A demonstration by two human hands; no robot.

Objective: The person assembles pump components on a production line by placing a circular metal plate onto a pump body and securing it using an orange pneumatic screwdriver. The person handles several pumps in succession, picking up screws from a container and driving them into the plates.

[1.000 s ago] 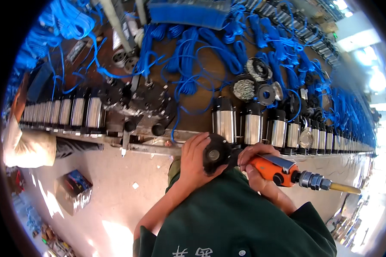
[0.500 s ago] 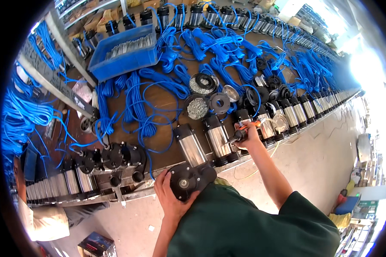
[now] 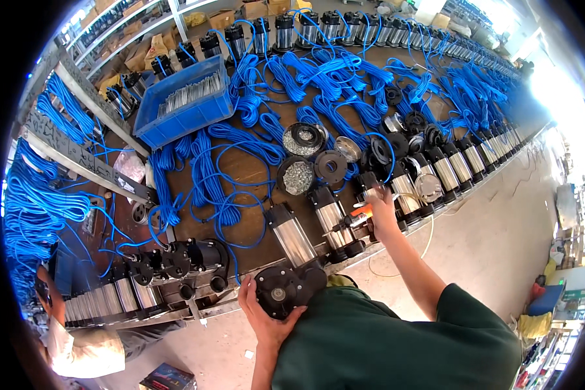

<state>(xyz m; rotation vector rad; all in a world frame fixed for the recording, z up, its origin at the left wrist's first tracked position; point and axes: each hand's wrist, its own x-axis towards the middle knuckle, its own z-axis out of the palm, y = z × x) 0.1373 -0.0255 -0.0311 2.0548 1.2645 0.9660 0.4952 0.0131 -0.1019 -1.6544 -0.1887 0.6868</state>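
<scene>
Many blue coils (image 3: pixel 205 162), bin (image 3: pixel 188 125), cylinders (image 3: pixel 330 218) beside orange tool (image 3: pixel 362 211)

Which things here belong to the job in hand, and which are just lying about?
In the job:
- black housing, in the left hand
- orange tool, in the right hand
- probably the steel cylinder beside the housing

Apparently just lying about:
- blue bin
- floor carton
- cable coils
</scene>
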